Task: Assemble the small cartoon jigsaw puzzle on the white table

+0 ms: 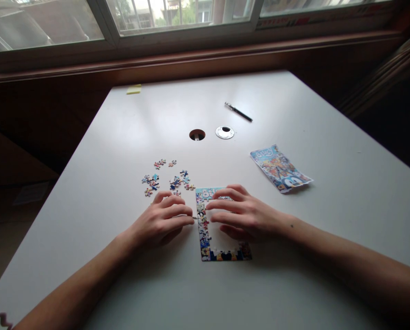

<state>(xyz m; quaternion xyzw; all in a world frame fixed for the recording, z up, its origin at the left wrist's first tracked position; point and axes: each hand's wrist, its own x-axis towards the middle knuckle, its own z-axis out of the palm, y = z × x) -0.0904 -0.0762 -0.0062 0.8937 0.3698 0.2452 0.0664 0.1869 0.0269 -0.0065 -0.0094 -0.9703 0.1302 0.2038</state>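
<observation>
Table (pixel 294 256) smooth, semi-gloss; puzzle (pixel 205 229) printed cardboard; pouch (pixel 280 169) glossy.

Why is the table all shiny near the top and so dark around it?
In the head view, daylight from the window glares off the white table; the wall below it is dim; soft shadows lie under the left hand and right hand; the wide lens seems to bend the window frame; the loose puzzle pieces look a bit blurry.
</observation>
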